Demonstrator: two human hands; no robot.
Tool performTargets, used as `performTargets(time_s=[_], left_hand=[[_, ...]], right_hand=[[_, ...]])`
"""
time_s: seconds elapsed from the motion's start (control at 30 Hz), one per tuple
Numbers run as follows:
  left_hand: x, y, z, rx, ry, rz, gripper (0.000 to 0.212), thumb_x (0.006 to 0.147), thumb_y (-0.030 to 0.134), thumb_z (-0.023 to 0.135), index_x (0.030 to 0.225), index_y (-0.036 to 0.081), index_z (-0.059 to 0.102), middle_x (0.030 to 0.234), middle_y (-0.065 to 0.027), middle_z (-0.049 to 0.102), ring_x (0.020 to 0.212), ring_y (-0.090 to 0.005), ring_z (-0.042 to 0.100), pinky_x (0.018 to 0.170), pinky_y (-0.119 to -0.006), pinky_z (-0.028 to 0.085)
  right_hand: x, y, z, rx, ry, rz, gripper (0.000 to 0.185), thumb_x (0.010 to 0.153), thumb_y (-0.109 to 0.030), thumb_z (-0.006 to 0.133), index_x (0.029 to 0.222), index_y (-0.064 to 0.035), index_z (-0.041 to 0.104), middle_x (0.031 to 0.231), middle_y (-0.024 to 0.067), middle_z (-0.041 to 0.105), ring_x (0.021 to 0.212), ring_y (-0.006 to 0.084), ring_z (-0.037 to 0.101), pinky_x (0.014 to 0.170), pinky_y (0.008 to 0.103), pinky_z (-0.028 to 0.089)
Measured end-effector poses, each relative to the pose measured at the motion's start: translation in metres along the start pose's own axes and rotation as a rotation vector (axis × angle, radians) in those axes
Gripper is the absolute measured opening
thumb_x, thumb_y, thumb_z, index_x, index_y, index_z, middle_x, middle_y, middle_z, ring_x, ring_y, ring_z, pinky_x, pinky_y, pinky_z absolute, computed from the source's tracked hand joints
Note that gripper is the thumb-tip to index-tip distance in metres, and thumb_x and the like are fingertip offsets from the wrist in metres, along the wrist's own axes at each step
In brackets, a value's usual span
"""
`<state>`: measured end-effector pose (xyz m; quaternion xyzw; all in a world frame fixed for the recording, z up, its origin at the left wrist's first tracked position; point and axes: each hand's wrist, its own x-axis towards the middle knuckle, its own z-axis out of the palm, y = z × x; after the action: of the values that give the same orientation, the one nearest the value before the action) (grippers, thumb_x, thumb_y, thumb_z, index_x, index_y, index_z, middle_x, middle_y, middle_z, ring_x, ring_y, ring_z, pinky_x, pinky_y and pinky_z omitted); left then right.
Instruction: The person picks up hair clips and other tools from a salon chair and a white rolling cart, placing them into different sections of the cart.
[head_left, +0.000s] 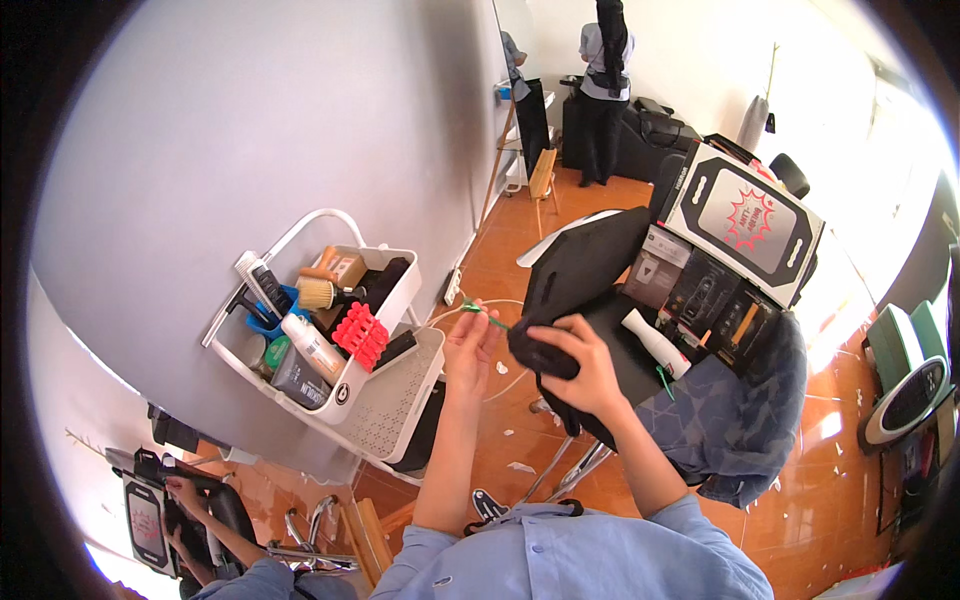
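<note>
Between the fingertips of my left hand (471, 345) is a thin green tie (471, 306). Its strand runs right to a soft black bundle (536, 349), which my right hand (581, 360) grips from above and the side. Whether the bundle is cloth or hair I cannot tell. Both hands are in front of a black salon chair (600, 315). On the seat, right of my right hand, lies a white bottle (656, 345), with another green tie (665, 382) near its end.
A white trolley (390, 420) at left carries combs, a brush (318, 293), bottles and red clips (361, 336). Boxes (720, 300) and a boxed mirror (750, 217) cover the chair's right side, beside patterned cloth (720, 420). A person (606, 60) stands far back. White scraps (521, 466) litter the tiles.
</note>
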<state>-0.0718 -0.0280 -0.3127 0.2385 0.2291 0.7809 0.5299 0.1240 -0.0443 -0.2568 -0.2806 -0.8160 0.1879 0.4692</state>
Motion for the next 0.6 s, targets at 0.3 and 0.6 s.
performTargets(time_s=[0.3, 0.6], left_hand=[[0.001, -0.006, 0.011, -0.006, 0.000, 0.115, 0.020, 0.089, 0.001, 0.059, 0.110, 0.001, 0.059, 0.107, -0.0095, 0.062, 0.100, -0.0194, 0.062, 0.087, -0.031, 0.054], [0.002, -0.015, 0.025, -0.250, -0.032, 0.049, 0.023, 0.093, 0.006, 0.049, 0.116, 0.005, 0.047, 0.117, -0.0136, 0.058, 0.115, -0.0250, 0.055, 0.103, -0.045, 0.041]], right_hand=[[0.036, -0.016, -0.021, -0.104, 0.157, -0.034, 0.054, 0.060, -0.009, 0.071, 0.113, -0.0174, 0.065, 0.104, 0.0124, 0.055, 0.092, 0.0325, 0.062, 0.078, 0.0392, 0.052], [0.009, 0.002, 0.016, -0.148, 0.085, 0.145, 0.052, 0.066, -0.016, 0.074, 0.116, -0.0198, 0.061, 0.107, 0.0114, 0.053, 0.085, 0.0330, 0.063, 0.074, 0.0408, 0.053]])
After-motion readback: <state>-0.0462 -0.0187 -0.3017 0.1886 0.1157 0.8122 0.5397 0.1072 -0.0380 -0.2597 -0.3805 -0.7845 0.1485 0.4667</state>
